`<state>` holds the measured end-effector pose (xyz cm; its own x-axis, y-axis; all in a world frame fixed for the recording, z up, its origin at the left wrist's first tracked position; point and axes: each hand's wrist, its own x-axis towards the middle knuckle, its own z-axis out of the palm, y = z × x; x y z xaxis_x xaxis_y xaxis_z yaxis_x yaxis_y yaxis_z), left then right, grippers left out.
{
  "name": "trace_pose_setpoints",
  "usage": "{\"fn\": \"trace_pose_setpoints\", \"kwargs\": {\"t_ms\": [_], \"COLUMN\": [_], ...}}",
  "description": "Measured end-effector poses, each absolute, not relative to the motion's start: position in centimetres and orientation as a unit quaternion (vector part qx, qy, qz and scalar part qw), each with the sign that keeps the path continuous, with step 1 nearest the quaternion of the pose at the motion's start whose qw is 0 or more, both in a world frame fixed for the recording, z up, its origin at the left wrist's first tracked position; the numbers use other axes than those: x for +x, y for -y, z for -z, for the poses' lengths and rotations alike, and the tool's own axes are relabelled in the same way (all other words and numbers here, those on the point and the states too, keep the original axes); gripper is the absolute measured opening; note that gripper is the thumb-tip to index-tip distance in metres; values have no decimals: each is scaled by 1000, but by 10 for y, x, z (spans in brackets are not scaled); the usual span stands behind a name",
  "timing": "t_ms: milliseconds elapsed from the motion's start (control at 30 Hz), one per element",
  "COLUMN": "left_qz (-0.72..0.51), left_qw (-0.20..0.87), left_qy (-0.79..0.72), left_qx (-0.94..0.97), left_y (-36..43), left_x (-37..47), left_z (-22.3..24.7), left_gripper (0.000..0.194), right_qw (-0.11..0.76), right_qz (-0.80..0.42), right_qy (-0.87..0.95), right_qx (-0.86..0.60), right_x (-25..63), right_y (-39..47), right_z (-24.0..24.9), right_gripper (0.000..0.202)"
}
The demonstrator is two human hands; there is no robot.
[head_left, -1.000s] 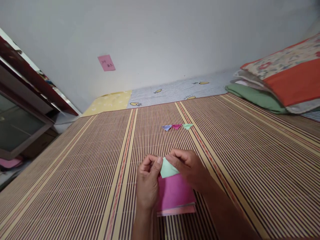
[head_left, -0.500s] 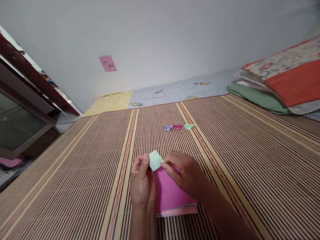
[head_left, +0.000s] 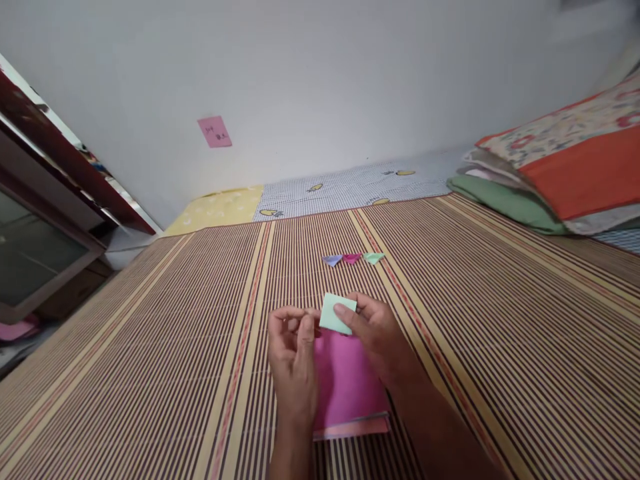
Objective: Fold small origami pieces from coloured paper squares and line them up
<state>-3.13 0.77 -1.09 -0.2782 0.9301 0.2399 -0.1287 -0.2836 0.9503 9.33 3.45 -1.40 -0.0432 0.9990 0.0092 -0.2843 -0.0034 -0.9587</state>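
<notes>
A small mint-green square of folded paper point(head_left: 336, 313) is pinched in my right hand point(head_left: 375, 330), the thumb lying over its front and the fingers behind. My left hand point(head_left: 294, 353) is just left of the paper with its fingers curled and the thumb against the index finger. I see nothing between them; an index fingertip reaches the paper's left edge, and I cannot tell whether it touches. Below both hands a stack of coloured paper point(head_left: 350, 390) lies on the striped mat, magenta on top and a pink sheet showing at the near edge.
Beyond my hands, three small folded paper triangles lie in a row on the mat point(head_left: 200, 333): lavender point(head_left: 333, 260), magenta point(head_left: 352, 258) and green point(head_left: 373, 258). Folded bedding point(head_left: 575, 180) is piled at the right. A pink note point(head_left: 215, 132) is on the wall.
The mint paper has moved right and turned from a tilted diamond to a nearly level square. My left hand has let go of it; my right thumb now lies across its front.
</notes>
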Motion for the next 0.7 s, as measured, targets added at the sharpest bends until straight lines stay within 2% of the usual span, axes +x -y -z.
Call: {"fn": "trace_pose_setpoints", "kwargs": {"t_ms": [100, 233, 300, 467, 567, 700], "left_qz": [-614, -578, -572, -586, -597, -603], "left_qw": [363, 325, 320, 372, 417, 477], "left_qy": [-432, -426, -428, -442, -443, -421], "left_qx": [552, 615, 622, 569, 523, 481], "left_y": [-6, -10, -11, -10, -10, -11], "left_x": [-31, -37, -40, -47, -50, -55], "left_z": [12, 18, 19, 13, 10, 11], "left_gripper": [8, 28, 30, 20, 18, 20], "right_qw": [593, 586, 572, 593, 570, 533], "right_qz": [-589, -625, -624, -568, -560, -594], "right_qy": [378, 365, 379, 442, 501, 524], "right_qx": [-398, -366, -375, -361, -334, -300], "right_x": [89, 88, 91, 104, 113, 122], "right_y": [-35, -34, -35, -36, -35, -33], "right_z": [15, 17, 16, 8, 3, 2], "right_gripper": [31, 28, 27, 34, 22, 21]}}
